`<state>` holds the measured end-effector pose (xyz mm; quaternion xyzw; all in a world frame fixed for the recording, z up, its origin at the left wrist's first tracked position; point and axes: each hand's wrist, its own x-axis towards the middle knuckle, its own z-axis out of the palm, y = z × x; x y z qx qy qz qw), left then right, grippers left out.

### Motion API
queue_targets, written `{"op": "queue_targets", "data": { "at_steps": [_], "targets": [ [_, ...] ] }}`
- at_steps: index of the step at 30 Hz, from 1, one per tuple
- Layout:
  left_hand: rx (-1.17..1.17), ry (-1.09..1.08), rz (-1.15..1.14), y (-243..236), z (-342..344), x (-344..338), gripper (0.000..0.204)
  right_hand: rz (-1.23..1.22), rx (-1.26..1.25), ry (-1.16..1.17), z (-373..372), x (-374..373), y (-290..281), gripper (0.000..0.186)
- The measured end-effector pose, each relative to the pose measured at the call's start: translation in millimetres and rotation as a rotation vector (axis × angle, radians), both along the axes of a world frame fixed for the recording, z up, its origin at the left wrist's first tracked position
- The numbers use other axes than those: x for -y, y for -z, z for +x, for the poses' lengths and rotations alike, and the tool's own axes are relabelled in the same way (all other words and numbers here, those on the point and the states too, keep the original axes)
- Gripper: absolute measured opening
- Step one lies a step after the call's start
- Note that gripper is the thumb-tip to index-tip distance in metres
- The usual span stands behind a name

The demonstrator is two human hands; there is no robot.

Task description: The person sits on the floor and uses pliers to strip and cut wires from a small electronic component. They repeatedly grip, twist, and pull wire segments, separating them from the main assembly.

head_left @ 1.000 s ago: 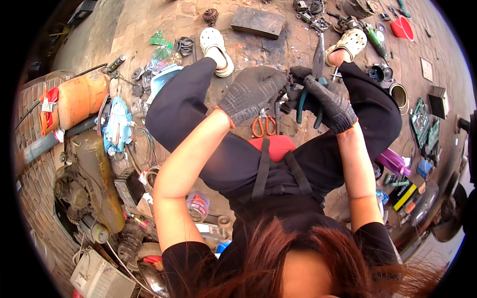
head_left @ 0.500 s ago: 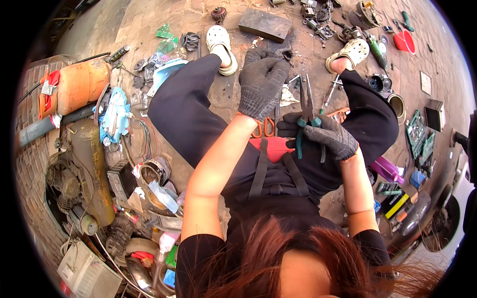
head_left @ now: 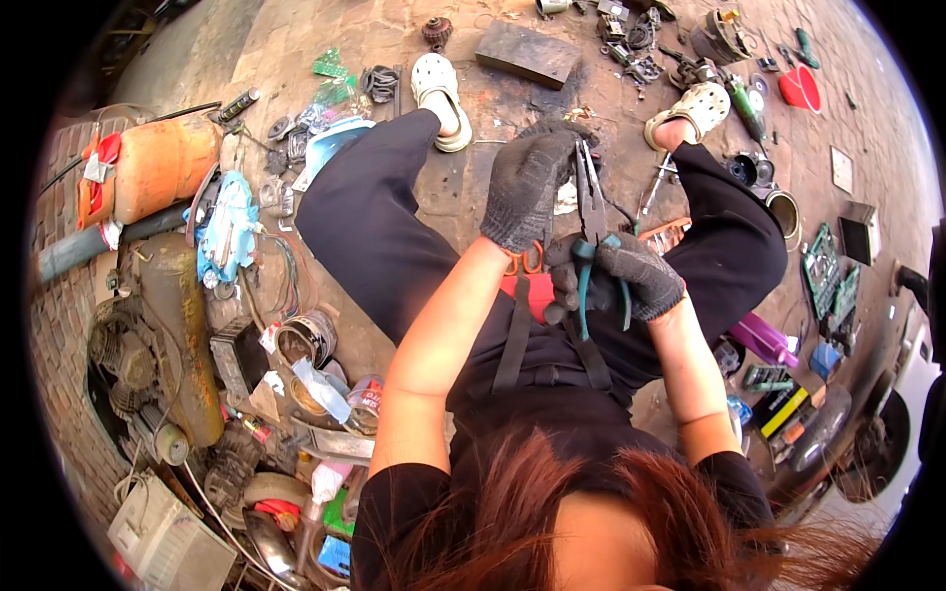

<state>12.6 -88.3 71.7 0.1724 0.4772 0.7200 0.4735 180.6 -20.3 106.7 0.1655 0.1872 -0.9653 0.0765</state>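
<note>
My left hand (head_left: 522, 187), in a dark grey knit glove, is closed on a small dark piece at the top of its fingers, too small to name, beside the plier tips. My gloved right hand (head_left: 631, 276) holds long-nose pliers (head_left: 594, 217) by their teal handles, jaws pointing up toward my left fingers. Behind the hands lie orange-handled scissors (head_left: 528, 258) and a red seat or pad (head_left: 532, 295) between my black-trousered legs. A metal tool (head_left: 655, 192) lies on the floor near my right leg.
A metal block (head_left: 527, 54), assorted machine parts, a grinder (head_left: 744, 103) and a red bucket (head_left: 800, 89) are ahead. At left are an orange cylinder (head_left: 163, 172), a rusty yellow tank (head_left: 177, 335) and clutter; at right, a green tool case (head_left: 828, 276) and a purple object (head_left: 764, 340).
My left hand first swung upright away from the pliers, then came slightly down; my right hand dropped toward my lap with the pliers, whose tips now meet my left fingers again.
</note>
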Motion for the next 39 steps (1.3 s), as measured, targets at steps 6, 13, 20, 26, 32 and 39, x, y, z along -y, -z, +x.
{"op": "queue_targets", "data": {
  "at_steps": [6,13,20,26,32,39],
  "targets": [
    [0.087,-0.061,0.000,-4.5,-1.3,3.0,0.038,-0.169,-0.094,-0.006,4.4,20.2,-4.6,0.035],
    [0.001,-0.124,0.231,-0.3,9.3,-2.9,0.043,-0.801,-0.424,0.322,-11.0,38.5,-4.4,0.026],
    [0.448,-0.152,0.010,13.1,0.1,-9.0,0.032,-0.091,-0.004,0.239,-1.4,19.9,-9.5,0.059],
    [0.249,-0.159,-0.037,36.3,1.5,-1.3,0.025,0.050,0.074,0.125,0.1,10.9,-8.6,0.060],
    [0.437,-0.070,-0.068,31.1,-6.3,4.5,0.023,0.092,0.136,0.006,-2.6,3.8,-7.8,0.061],
    [0.064,-0.045,-0.094,-1.7,2.0,4.5,0.029,0.208,0.241,-0.042,-1.0,-3.6,-7.7,0.048]
  ]
}}
